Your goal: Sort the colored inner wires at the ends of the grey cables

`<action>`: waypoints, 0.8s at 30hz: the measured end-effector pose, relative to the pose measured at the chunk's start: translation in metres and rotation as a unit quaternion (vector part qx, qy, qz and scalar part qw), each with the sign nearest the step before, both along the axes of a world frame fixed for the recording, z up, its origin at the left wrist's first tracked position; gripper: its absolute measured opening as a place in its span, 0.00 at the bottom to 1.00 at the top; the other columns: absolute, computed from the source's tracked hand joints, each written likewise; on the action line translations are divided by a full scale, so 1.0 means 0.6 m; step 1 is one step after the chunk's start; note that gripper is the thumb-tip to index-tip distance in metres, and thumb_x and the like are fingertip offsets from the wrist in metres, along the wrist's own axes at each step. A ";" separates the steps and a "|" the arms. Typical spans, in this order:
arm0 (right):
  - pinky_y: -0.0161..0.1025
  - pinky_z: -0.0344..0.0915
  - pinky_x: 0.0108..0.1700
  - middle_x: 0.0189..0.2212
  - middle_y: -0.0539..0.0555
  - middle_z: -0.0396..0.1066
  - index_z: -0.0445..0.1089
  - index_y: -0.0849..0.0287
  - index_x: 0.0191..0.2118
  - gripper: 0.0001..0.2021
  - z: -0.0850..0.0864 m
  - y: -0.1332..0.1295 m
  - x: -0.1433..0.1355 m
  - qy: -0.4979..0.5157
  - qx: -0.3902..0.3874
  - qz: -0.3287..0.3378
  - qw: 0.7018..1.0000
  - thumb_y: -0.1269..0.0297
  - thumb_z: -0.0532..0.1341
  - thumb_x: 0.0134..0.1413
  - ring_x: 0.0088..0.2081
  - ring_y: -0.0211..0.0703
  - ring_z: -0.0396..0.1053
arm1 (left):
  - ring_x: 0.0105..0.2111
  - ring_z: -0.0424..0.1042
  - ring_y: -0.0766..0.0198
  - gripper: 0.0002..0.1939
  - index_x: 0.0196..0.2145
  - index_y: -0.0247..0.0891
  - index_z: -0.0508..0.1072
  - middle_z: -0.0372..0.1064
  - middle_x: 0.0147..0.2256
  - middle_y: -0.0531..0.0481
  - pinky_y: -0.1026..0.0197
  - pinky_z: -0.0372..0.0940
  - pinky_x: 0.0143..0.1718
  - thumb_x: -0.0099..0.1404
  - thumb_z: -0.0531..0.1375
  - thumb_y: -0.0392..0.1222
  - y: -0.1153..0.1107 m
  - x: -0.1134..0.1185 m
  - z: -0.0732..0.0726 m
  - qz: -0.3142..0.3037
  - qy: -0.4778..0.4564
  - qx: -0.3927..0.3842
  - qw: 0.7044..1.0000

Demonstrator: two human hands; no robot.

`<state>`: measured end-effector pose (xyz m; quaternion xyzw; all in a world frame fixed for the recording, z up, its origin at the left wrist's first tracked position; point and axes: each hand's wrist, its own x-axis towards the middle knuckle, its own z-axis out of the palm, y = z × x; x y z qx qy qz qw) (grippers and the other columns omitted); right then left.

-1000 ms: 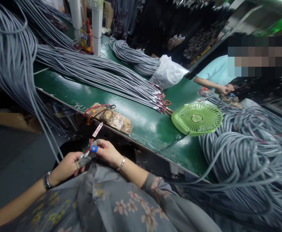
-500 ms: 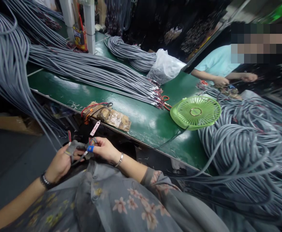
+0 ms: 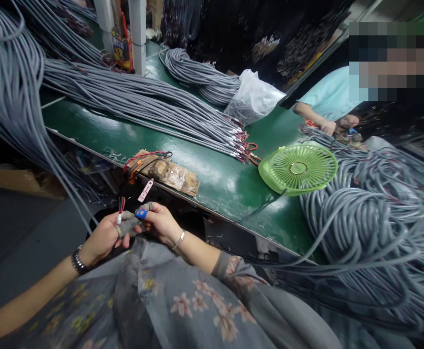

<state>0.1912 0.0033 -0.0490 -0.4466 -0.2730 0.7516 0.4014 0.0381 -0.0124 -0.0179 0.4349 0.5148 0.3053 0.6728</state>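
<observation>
My left hand [image 3: 104, 236] is closed around a grey cable; the cable's end [image 3: 120, 211] rises above the fingers, with a white sleeve and several thin coloured wires fanning upward. Close beside it, my right hand [image 3: 163, 224] has its thumb and fingers pressed together, the thumb wrapped in a blue band [image 3: 141, 213]. Grey coverings sit on some fingers of both hands. What lies between the right fingertips is hidden. Just beyond the hands, a pale tag [image 3: 145, 190] hangs at the table edge below a taped wooden block [image 3: 173, 178] with red and black wires.
Long bundles of grey cables [image 3: 142, 106] lie across the green table [image 3: 219, 186]. A green fan [image 3: 299, 168] stands at the right, by a large heap of coiled cables [image 3: 371, 228]. Behind are a plastic bag [image 3: 253, 99] and a co-worker in a light blue top [image 3: 328, 92].
My left hand has moved right and slightly up, closer to my right hand. The coloured wires previously showing at my right fingertips are no longer visible there. The co-worker's hands have shifted.
</observation>
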 end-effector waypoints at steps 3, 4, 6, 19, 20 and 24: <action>0.32 0.48 0.20 0.14 0.41 0.61 0.65 0.58 0.23 0.25 -0.001 0.000 -0.003 -0.016 0.019 -0.005 1.000 0.49 0.77 0.28 0.16 0.28 0.51 | 0.11 0.57 0.70 0.15 0.19 0.38 0.74 0.65 0.11 0.54 0.68 0.50 0.14 0.50 0.68 0.52 -0.003 -0.004 0.005 -0.039 0.056 0.016 0.998; 0.32 0.48 0.20 0.14 0.41 0.61 0.65 0.58 0.23 0.25 -0.001 0.000 -0.004 -0.025 0.023 -0.001 0.999 0.48 0.77 0.29 0.17 0.28 0.51 | 0.12 0.59 0.69 0.14 0.19 0.39 0.74 0.66 0.11 0.54 0.68 0.52 0.15 0.49 0.68 0.51 -0.005 -0.006 0.005 -0.045 0.068 0.021 0.996; 0.32 0.48 0.21 0.14 0.42 0.60 0.64 0.58 0.22 0.25 0.000 0.001 -0.005 -0.041 0.030 0.005 0.999 0.46 0.76 0.32 0.17 0.29 0.51 | 0.13 0.62 0.68 0.12 0.19 0.40 0.74 0.69 0.13 0.54 0.67 0.56 0.16 0.48 0.68 0.49 -0.007 -0.008 0.003 -0.039 0.080 0.026 0.996; 0.33 0.52 0.23 0.16 0.42 0.59 0.64 0.57 0.25 0.28 0.001 -0.004 0.006 -0.058 0.085 -0.017 0.995 0.39 0.73 0.34 0.20 0.31 0.53 | 0.12 0.62 0.71 0.15 0.23 0.37 0.70 0.69 0.17 0.55 0.70 0.49 0.13 0.41 0.71 0.44 0.000 0.011 0.004 0.162 -0.065 -0.050 0.983; 0.33 0.52 0.24 0.17 0.42 0.60 0.64 0.57 0.26 0.27 0.000 -0.003 0.008 -0.055 0.083 -0.012 0.995 0.39 0.73 0.35 0.20 0.31 0.54 | 0.12 0.62 0.72 0.15 0.22 0.37 0.69 0.69 0.17 0.55 0.70 0.49 0.13 0.41 0.71 0.45 0.000 0.010 0.003 0.149 -0.058 -0.046 0.986; 0.33 0.56 0.26 0.19 0.43 0.62 0.67 0.58 0.28 0.26 0.003 0.000 0.018 -0.046 0.092 0.007 0.995 0.40 0.73 0.38 0.21 0.31 0.56 | 0.11 0.60 0.73 0.16 0.19 0.37 0.70 0.68 0.16 0.55 0.70 0.49 0.13 0.43 0.71 0.48 -0.002 0.008 -0.001 0.110 -0.022 -0.018 0.994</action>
